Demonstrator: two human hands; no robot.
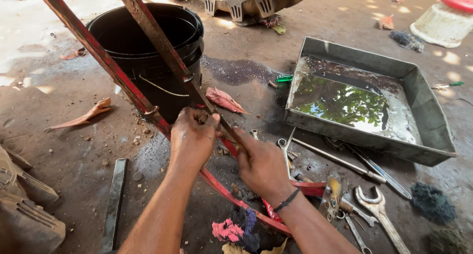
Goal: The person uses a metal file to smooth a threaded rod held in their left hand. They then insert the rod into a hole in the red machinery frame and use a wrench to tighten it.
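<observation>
A rusty red metal frame [103, 57] slants from the top left down to the ground at the lower middle. A second rusty bar [157, 37] crosses down to meet it. My left hand [193, 135] is closed around the point where the bars meet. My right hand [261, 163], with a dark band at the wrist, pinches the same joint from the right side. What sits between the fingers is hidden.
A black bucket [189, 22] stands behind the frame. A metal tray [433, 121] holding oily liquid lies to the right. Spanners [379, 212] and rods [335, 158] lie below the tray. A flat metal bar [114, 200], rags [236, 229] and a white upturned tub [441, 25] lie around.
</observation>
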